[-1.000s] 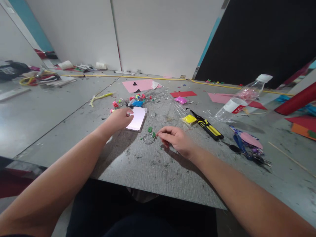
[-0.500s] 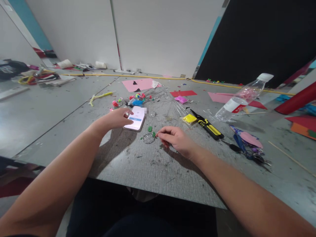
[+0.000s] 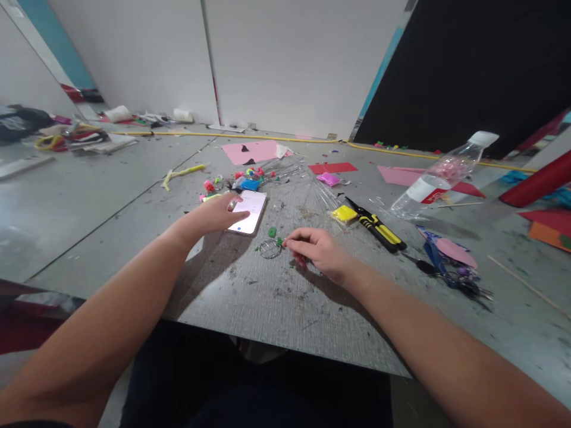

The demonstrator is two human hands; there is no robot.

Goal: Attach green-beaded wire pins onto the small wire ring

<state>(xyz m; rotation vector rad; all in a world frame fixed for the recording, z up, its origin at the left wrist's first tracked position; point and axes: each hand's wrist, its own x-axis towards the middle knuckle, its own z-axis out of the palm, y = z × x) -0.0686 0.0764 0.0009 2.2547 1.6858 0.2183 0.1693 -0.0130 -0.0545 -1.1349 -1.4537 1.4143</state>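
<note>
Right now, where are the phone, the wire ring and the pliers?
Phone (image 3: 255, 208), head view: on the lit screen.
Wire ring (image 3: 269, 248), head view: on the inner crossed wires.
Pliers (image 3: 372, 223), head view: on the yellow-and-black handles.

The bare left arm (image 3: 129, 291) rises from the lower left corner to just left of centre, its wrist slightly bent and the left hand (image 3: 216, 213) palm down, the grip loose, with thumb (image 3: 241, 216) and forefinger spread apart. From the lower right corner the bare right arm (image 3: 410, 318) slants up to the middle, where the right hand (image 3: 319, 251) lies on its side with fingers curled, the tips of thumb and forefinger drawn close together. Between the forearms, the dark-clothed lap (image 3: 259, 398) fills the bottom centre.
</note>
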